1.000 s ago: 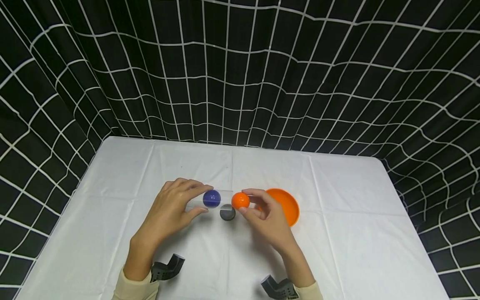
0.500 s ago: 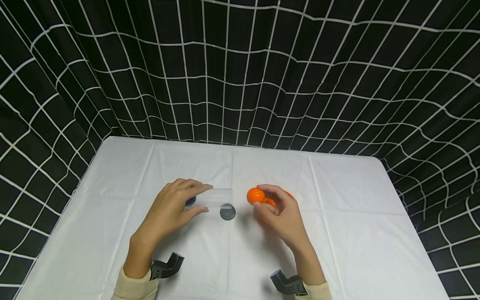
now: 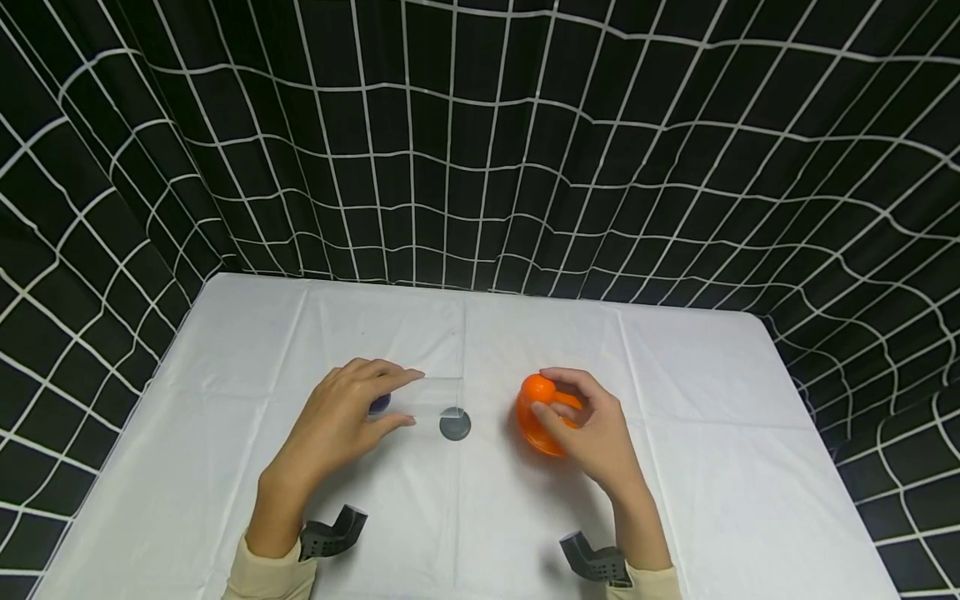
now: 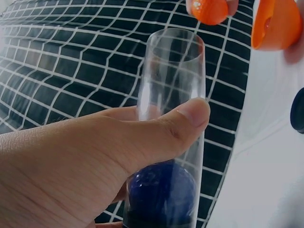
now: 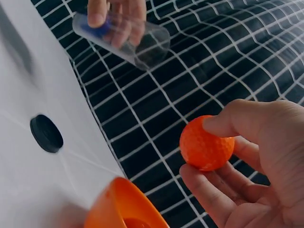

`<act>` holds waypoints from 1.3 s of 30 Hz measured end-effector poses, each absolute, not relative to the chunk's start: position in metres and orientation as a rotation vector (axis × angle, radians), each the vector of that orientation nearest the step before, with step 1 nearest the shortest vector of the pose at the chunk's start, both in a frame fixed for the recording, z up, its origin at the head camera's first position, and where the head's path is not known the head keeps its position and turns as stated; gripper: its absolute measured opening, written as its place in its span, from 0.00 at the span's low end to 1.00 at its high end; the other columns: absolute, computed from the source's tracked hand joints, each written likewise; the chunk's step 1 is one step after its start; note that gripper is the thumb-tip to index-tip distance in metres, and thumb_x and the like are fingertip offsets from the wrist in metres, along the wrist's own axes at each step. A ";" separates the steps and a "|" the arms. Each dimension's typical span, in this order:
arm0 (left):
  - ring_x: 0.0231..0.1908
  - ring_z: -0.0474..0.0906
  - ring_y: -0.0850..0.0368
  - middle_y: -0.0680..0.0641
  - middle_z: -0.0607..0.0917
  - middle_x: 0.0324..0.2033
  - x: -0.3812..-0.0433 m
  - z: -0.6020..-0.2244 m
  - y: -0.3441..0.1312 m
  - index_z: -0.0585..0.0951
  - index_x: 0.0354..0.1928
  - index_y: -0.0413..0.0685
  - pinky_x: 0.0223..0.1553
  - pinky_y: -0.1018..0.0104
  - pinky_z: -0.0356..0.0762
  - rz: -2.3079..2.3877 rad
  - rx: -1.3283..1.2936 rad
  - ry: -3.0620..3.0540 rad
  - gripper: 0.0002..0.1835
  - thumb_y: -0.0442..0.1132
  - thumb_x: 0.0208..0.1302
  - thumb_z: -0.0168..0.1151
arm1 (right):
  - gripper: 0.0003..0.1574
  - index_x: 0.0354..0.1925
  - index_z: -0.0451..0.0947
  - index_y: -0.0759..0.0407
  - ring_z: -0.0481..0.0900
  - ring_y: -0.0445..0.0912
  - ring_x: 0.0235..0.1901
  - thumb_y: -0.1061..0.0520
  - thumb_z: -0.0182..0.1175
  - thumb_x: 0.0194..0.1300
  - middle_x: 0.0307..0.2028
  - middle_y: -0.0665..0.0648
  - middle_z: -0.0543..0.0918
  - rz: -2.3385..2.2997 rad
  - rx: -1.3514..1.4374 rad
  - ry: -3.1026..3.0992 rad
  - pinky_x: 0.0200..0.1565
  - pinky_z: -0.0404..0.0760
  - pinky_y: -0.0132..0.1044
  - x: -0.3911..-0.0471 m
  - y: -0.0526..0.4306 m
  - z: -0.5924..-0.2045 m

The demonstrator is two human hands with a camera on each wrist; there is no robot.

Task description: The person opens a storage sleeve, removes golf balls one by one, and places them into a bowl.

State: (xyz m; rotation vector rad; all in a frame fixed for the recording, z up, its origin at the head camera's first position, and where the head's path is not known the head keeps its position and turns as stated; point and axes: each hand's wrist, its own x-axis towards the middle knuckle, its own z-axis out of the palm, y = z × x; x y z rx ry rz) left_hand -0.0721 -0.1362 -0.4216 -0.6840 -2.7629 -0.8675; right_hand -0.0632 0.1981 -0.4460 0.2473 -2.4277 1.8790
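Observation:
My left hand [image 3: 341,417] grips a clear tube [image 3: 435,397], its thumb across the wall in the left wrist view. A dark blue ball [image 4: 162,190] sits low inside the tube, near its dark closed end, partly behind the hand. The tube's other end is uncapped and points toward my right hand [image 3: 596,421]. That hand pinches an orange golf ball [image 5: 206,143] between thumb and fingertips. In the head view the ball overlaps the orange bowl [image 3: 534,433], which is partly covered by the hand.
A dark round cap [image 3: 454,425] lies on the white-covered table [image 3: 712,467] between the hands, just below the tube's mouth in the head view. Black curtain with white netting [image 3: 480,150] surrounds the table's back and sides. Each wrist wears a black camera mount [image 3: 330,533].
The blue ball has slid down the tube to its closed end. My right hand has moved right with the orange golf ball, away from the tube's mouth to the bowl.

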 end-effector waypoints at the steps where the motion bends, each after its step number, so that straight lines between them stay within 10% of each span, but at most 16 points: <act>1: 0.59 0.83 0.52 0.55 0.89 0.56 -0.072 -0.422 -0.136 0.86 0.63 0.62 0.61 0.47 0.80 -0.868 -0.685 -2.765 0.28 0.48 0.59 0.80 | 0.27 0.61 0.80 0.62 0.87 0.38 0.52 0.64 0.74 0.65 0.58 0.60 0.84 1.861 0.246 -2.433 0.56 0.87 0.29 -0.063 0.200 -0.446; 26: 0.60 0.82 0.52 0.55 0.89 0.56 -0.072 -0.423 -0.137 0.85 0.64 0.62 0.62 0.47 0.79 -0.882 -0.680 -2.771 0.28 0.49 0.60 0.79 | 0.24 0.55 0.82 0.61 0.84 0.43 0.52 0.67 0.74 0.61 0.54 0.57 0.84 1.394 0.261 -2.650 0.53 0.86 0.24 -0.065 0.212 -0.451; 39: 0.60 0.82 0.52 0.56 0.89 0.56 -0.072 -0.423 -0.136 0.85 0.64 0.62 0.61 0.48 0.79 -0.879 -0.682 -2.778 0.28 0.49 0.60 0.79 | 0.24 0.56 0.82 0.58 0.86 0.51 0.53 0.66 0.74 0.62 0.54 0.57 0.84 1.292 0.285 -2.707 0.56 0.89 0.52 -0.064 0.217 -0.451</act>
